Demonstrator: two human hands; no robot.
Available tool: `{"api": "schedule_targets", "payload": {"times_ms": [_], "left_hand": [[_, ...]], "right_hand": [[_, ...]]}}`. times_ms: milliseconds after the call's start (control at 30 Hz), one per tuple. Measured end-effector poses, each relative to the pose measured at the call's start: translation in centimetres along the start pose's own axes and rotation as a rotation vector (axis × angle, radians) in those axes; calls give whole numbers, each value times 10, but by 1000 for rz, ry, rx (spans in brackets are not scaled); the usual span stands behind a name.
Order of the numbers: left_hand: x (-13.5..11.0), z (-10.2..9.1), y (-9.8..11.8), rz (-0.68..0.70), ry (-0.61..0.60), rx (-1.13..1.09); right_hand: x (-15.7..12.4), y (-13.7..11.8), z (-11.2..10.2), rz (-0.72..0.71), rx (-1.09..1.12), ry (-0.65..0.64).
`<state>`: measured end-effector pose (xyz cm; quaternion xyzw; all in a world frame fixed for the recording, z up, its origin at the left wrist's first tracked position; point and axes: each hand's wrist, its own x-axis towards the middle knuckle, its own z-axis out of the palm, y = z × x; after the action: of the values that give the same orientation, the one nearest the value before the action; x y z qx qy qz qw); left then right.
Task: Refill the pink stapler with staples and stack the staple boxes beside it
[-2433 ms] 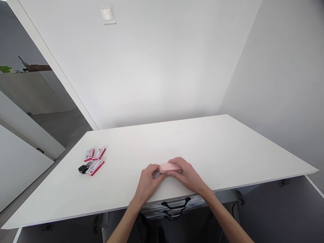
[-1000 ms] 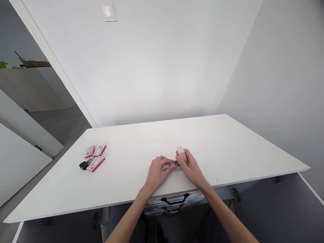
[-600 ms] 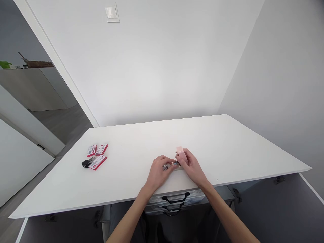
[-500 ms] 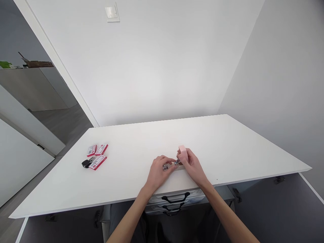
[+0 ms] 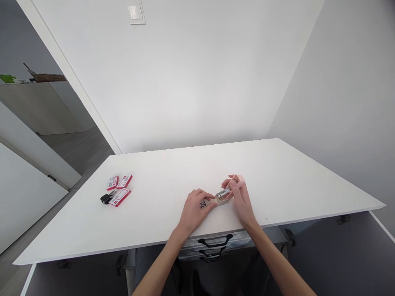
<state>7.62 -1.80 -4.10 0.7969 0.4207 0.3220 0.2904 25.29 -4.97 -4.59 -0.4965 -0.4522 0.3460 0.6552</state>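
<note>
- Pinning the base of the pink stapler (image 5: 222,196) flat against the white table (image 5: 277,181), the left hand (image 5: 195,209) had its fingers curled down and closed on the near left end, apparently so the body would not slide.
- The right hand (image 5: 242,199) had thumb and fingers closed around the stapler's pink top cover, swung up and back to the far right, which left the metal staple channel exposed between the two hands.
- The stapler sat near the front edge of the table, slightly right of centre and just in front of the person, within easy reach of both forearms.
- Three small red and white staple boxes (image 5: 119,187) lay in a loose cluster well apart to the left, and a small black object (image 5: 105,199) touched the nearest box; what it was could not be told at this size.
- Below the front edge of the table, black drawer handles (image 5: 214,242) showed between the forearms.
- A white wall switch (image 5: 135,12) sat high on the far wall, and a doorway opened at far left.
</note>
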Motion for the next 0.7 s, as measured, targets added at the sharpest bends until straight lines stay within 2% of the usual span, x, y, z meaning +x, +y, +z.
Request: {"api": "schedule_targets", "payload": {"times_ms": [400,700], "left_hand": [[-2,-2,5,13,28,-22],[-2,-2,6,-8,17,-8]], "right_hand": [[2,6,-3,39,99,145],[6,19,-11,97,135,360]]}}
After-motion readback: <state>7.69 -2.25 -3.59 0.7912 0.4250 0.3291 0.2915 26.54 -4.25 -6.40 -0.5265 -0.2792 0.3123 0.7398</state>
